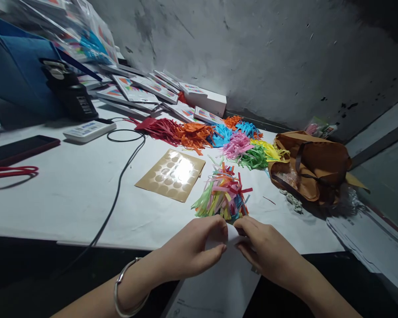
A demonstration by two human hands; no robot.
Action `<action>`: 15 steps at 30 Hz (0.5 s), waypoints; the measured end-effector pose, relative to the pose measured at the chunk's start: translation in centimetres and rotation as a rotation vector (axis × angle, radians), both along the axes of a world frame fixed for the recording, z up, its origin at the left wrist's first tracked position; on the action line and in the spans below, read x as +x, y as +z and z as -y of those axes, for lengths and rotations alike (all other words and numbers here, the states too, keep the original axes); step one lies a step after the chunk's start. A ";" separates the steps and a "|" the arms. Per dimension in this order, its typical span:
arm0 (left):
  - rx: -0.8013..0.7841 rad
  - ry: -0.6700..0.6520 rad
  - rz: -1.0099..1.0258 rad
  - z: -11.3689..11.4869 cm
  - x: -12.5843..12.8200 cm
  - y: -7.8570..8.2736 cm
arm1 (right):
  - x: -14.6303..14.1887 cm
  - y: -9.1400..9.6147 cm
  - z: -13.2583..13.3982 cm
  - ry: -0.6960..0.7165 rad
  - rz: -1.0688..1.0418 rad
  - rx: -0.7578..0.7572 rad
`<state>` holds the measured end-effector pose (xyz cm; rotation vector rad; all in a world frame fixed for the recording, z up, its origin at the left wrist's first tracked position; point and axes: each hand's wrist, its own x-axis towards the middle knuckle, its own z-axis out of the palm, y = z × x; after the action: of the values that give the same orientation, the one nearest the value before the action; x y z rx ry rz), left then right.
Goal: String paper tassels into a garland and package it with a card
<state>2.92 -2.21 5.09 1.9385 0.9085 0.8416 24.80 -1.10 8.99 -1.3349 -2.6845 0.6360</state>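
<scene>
A white sheet of paper point(219, 287) with a little print near its lower end hangs at the table's front edge, curled at the top. My left hand point(199, 245) pinches that curled top from the left, a silver bangle on its wrist. From the right, my right hand point(263, 247) grips the same edge between thumb and fingers. Just beyond the hands lies a bundle of multicoloured paper strips point(220, 194). A brown sheet of round clear stickers point(170, 176) rests to its left, reflecting light.
Red point(161, 130), orange point(195, 134), pink point(237, 145) and green strip bundles point(254, 157) line the back. A brown bag point(315, 165) stands right, papers point(371, 243) nearer. Left are a black bottle point(71, 95), phone point(23, 148) and cable point(114, 198); flat boxes point(135, 90) pile behind.
</scene>
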 end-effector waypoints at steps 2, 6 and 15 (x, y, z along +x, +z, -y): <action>-0.015 0.002 0.023 0.0 0.2 -0.1 | -0.1 0.2 0.1 -0.013 -0.014 -0.035; -0.050 0.006 0.054 0.1 0.4 -0.3 | 0.3 0.4 0.3 -0.021 -0.059 -0.095; -0.051 0.004 0.030 0.1 0.5 0.0 | 0.6 0.5 0.1 -0.026 -0.170 -0.142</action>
<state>3.44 -2.31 5.13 1.8764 0.9082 0.8399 25.43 -1.20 9.49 -1.2803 -2.5242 0.9088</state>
